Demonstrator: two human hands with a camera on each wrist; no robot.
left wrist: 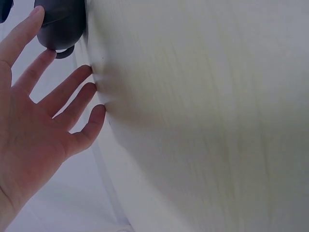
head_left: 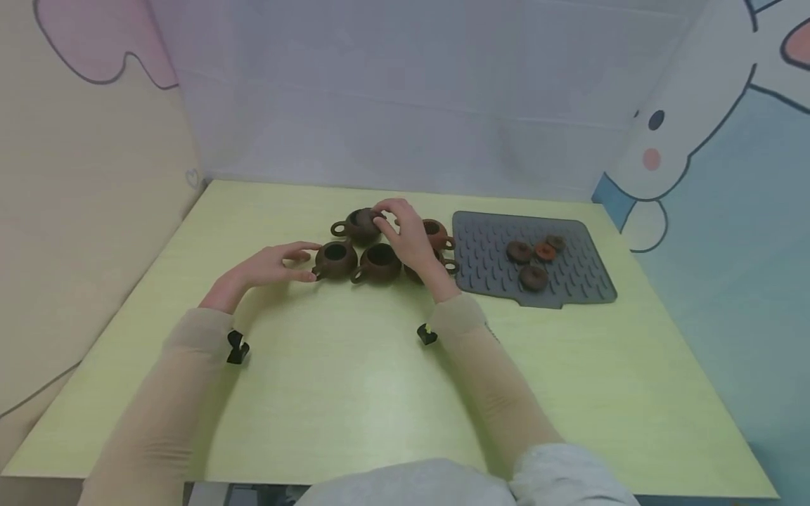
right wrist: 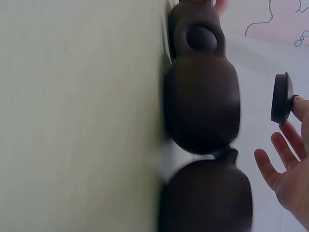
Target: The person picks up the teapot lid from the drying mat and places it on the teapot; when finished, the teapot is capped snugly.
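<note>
Several small dark brown and reddish clay teapots stand close together at the back middle of the table. My right hand [head_left: 410, 235] pinches a round dark teapot lid [right wrist: 281, 99] by its knob, above the back left teapot [head_left: 361, 232]. In the right wrist view the lid is tilted on edge, apart from the pots. My left hand [head_left: 275, 266], its fingers spread and loosely extended, is beside the front left teapot [head_left: 336, 261], whose top is uncovered. In the left wrist view, thumb and forefinger touch this pot [left wrist: 62, 26]. The right forearm and hand partly hide the reddish teapot [head_left: 435, 232].
A grey ribbed mat [head_left: 487, 277] lies right of the teapots. On it rest several small round lids, among them a dark one [head_left: 534, 278] and a reddish one [head_left: 545, 252]. A cloth backdrop [head_left: 405, 126] hangs behind the table [head_left: 354, 379].
</note>
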